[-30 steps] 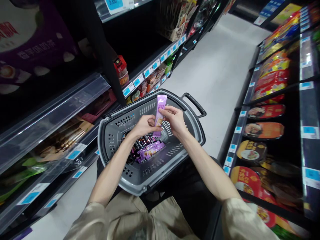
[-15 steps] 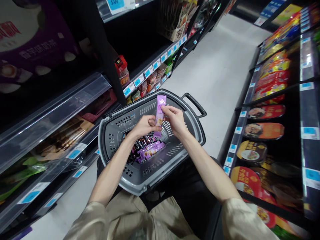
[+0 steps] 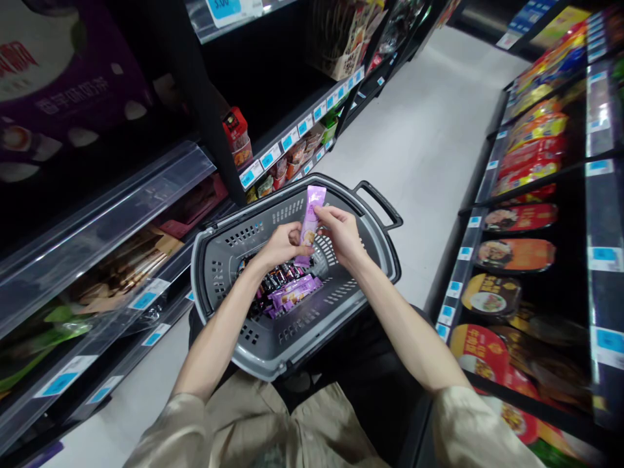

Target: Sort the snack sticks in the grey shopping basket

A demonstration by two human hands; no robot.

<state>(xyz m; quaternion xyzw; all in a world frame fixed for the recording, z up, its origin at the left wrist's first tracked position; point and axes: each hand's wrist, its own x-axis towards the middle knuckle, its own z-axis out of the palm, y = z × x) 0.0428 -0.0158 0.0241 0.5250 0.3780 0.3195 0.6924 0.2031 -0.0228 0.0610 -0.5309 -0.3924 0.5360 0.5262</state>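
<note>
Above the grey shopping basket (image 3: 273, 364), a slim purple drink sachet (image 3: 310, 214) is held between both hands. My left hand (image 3: 285, 246) pinches its lower part from the left. Higher up, the thumb and fingers of my right hand (image 3: 338, 233) grip its right edge. The sachet stands nearly upright, its top leaning slightly right. Inside the basket lie several more purple sachets (image 3: 295, 292) beside a pile of small dark-wrapped packets (image 3: 277, 276). My left forearm hides part of that pile.
A black handle (image 3: 380, 205) sticks out at the basket's far right. Shelves with price tags (image 3: 287, 140) run along the left. On the right, shelves hold packaged meals (image 3: 514, 255) and bagged noodles (image 3: 531, 153). A pale floor aisle (image 3: 419, 123) lies between them.
The purple sachet has tilted a little, its top shifting right and its lower end shifting left. Both hands keep almost the same place.
</note>
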